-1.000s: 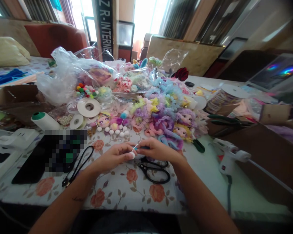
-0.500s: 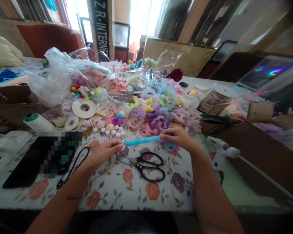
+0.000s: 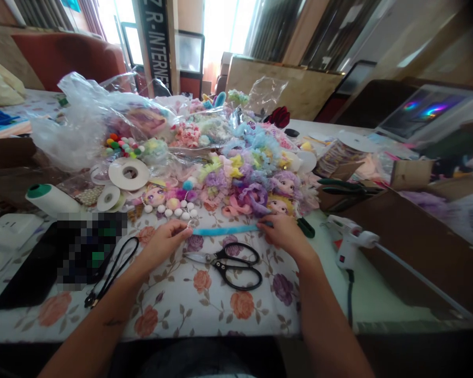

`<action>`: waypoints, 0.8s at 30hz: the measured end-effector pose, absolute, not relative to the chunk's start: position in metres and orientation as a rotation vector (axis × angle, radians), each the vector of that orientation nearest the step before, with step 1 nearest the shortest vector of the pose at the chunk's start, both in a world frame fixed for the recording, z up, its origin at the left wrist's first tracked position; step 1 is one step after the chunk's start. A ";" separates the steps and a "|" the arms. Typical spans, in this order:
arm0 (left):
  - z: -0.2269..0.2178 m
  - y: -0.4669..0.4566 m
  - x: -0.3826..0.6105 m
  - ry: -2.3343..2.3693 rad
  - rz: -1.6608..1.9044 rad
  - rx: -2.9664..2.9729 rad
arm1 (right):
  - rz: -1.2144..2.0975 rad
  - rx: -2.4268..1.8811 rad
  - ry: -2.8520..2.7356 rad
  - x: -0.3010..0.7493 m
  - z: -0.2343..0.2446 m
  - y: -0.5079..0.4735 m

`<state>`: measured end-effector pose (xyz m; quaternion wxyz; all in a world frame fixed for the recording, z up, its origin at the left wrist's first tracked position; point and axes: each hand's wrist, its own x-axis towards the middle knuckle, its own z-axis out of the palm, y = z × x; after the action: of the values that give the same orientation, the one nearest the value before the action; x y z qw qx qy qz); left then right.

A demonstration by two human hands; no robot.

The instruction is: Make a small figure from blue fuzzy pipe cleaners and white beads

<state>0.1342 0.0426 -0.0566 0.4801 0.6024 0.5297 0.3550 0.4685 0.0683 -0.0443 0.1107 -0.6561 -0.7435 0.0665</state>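
One blue strip runs nearly straight above the table's near middle, between two hands. The left hand pinches its left end, fingers closed, small white beads at the tips; the right hand pinches its right end. Both forearms reach forward, well apart. One pair of scissors lies just nearer; three doll faces sit farther off, one left, two right.
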 end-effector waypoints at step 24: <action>-0.059 0.035 0.143 1.086 0.640 1.473 | 0.317 -2.156 -1.974 0.482 -0.035 0.058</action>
<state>0.1428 0.0352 -0.0589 0.5658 0.6264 0.4619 0.2723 0.4819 0.0576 -0.0352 0.1003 -0.7295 -0.6680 0.1073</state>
